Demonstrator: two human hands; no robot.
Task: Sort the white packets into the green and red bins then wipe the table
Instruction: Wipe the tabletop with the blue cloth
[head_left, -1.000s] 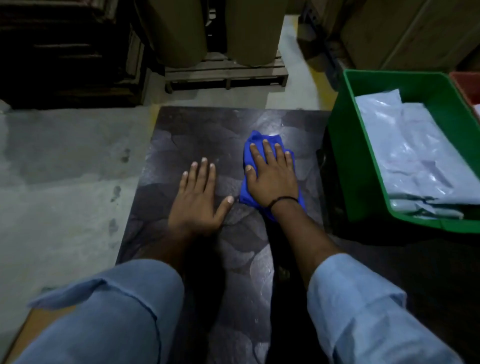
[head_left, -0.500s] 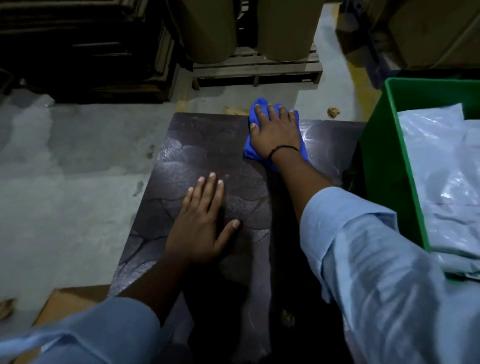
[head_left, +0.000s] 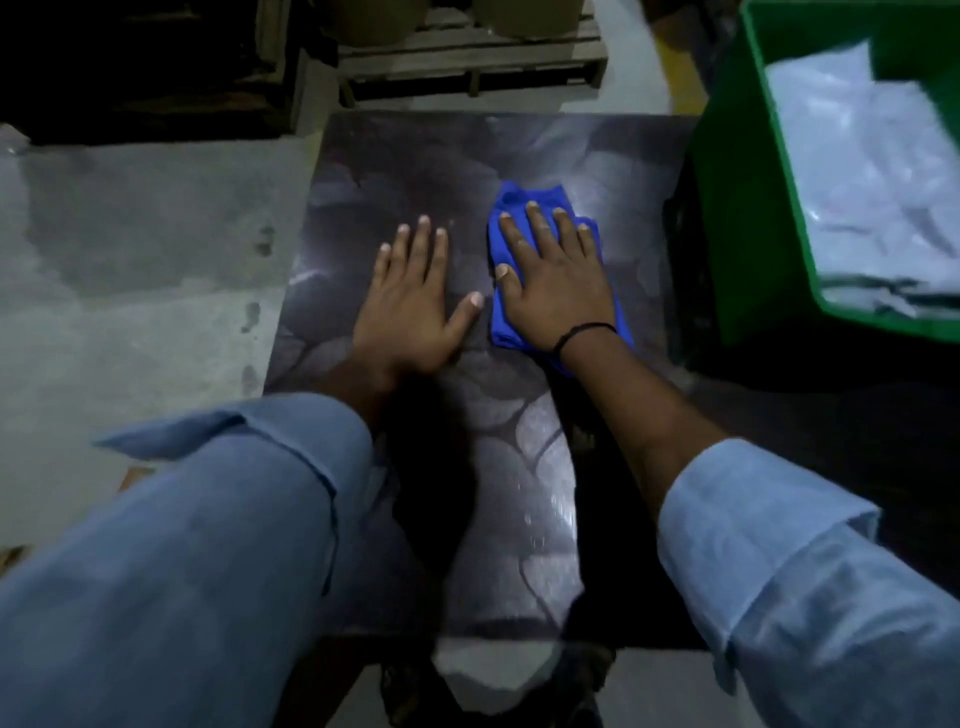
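Observation:
A dark, glossy table (head_left: 415, 171) fills the middle of the view. My right hand (head_left: 553, 283) lies flat on a folded blue cloth (head_left: 524, 200) near the table's centre, pressing it onto the surface. My left hand (head_left: 413, 299) rests flat on the bare table just left of the cloth, fingers spread, holding nothing. At the right stands the green bin (head_left: 748, 171), holding several white packets (head_left: 872, 171). The red bin is out of view.
Grey concrete floor (head_left: 130, 270) lies left of the table. A wooden pallet (head_left: 467, 57) with large brown rolls stands beyond the far edge. Dark stacked pallets (head_left: 130, 62) sit at the far left. My blue sleeves cover the near part of the table.
My right hand has pulled the blue cloth back from the table's far edge toward the centre, beside my left hand. The left hand has stayed flat on the table.

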